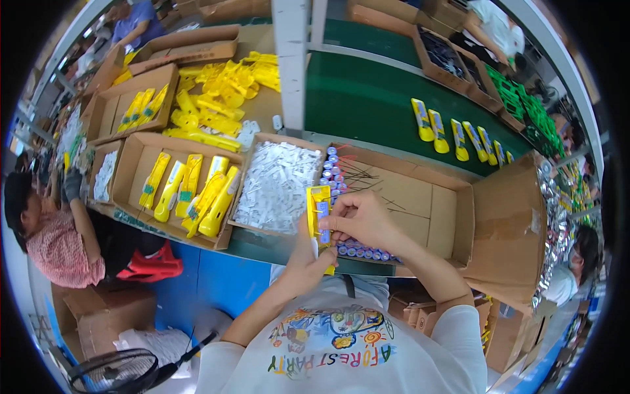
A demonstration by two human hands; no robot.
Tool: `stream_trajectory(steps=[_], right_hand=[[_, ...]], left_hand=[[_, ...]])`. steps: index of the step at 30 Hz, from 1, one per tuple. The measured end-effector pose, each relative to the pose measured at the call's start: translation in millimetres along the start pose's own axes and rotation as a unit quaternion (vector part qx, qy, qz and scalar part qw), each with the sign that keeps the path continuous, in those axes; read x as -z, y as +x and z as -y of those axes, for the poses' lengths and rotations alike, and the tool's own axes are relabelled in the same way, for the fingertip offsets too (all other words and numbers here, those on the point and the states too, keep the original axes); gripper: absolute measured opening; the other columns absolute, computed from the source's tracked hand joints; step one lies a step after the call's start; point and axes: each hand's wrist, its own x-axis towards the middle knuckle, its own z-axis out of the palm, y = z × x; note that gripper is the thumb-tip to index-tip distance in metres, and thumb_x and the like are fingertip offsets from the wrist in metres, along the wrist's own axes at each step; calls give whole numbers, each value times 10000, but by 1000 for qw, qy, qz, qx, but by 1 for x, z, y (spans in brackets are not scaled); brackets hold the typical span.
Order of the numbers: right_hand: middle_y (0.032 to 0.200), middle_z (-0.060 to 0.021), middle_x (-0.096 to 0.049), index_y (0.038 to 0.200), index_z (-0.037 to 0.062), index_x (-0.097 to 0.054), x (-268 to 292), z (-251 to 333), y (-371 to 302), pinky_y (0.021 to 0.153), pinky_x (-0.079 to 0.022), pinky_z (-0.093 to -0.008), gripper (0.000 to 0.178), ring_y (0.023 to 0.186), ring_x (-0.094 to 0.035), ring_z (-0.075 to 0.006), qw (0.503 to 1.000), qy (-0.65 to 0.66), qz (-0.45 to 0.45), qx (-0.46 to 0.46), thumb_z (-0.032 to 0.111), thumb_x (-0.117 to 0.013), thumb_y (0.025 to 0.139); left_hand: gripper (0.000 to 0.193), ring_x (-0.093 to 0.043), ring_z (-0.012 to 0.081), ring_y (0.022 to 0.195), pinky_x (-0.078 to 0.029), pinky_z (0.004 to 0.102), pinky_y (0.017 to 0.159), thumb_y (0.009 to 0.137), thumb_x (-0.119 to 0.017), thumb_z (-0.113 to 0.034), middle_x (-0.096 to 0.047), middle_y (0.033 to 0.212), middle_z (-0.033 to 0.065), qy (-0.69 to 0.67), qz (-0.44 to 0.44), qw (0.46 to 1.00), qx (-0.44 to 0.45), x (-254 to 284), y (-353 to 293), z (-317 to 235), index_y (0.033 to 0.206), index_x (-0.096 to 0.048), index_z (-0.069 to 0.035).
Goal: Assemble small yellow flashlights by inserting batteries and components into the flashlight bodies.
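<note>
Upright in front of my chest is a yellow plastic housing (pixel 318 195), with my left hand (pixel 303 261) closed round its lower part. A purple cylindrical battery (pixel 323 225) lies along the inside of the housing. My right hand (pixel 359 218) pinches at this battery with thumb and fingers, from the right side. Just behind and beside my hands is a cardboard box (pixel 441 211) with rows of purple batteries (pixel 363 252) and thin dark and red wires (pixel 357 172). My fingers cover part of the housing and battery.
Left of my hands stand a box of small white plastic pieces (pixel 279 184) and a box of yellow housings (pixel 209 203). Behind them lie loose yellow parts (pixel 230 85). Finished-looking yellow units (pixel 459 140) sit on the green belt (pixel 367 98). A co-worker (pixel 62 243) sits at left.
</note>
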Motion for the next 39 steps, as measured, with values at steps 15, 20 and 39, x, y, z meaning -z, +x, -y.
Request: stream_trajectory(steps=[15, 20, 39], right_hand=[[857, -45, -565, 789, 95, -637, -37, -28, 148, 675, -528, -366, 76, 896, -600, -234, 768, -459, 109, 432, 70, -665, 722], [892, -27, -604, 840, 102, -664, -44, -28, 145, 697, -531, -359, 117, 925, -620, -228, 783, -450, 131, 408, 84, -678, 726], [773, -99, -687, 859, 29, -671, -30, -21, 128, 673, -535, -299, 123, 690, -673, -213, 945, -176, 128, 244, 129, -680, 787]], left_hand=[[302, -539, 176, 695, -511, 364, 648, 1007, -441, -244, -525, 995, 82, -254, -225, 939, -49, 52, -22, -20, 1283, -334, -184], [319, -552, 180, 697, -515, 367, 646, 995, -459, -214, -532, 986, 86, -259, -221, 940, -29, 49, -27, -15, 1288, -339, -183], [365, -589, 196, 713, -537, 370, 636, 969, -497, -172, -539, 986, 102, -223, -191, 955, 35, 45, -32, -12, 1305, -355, -160]])
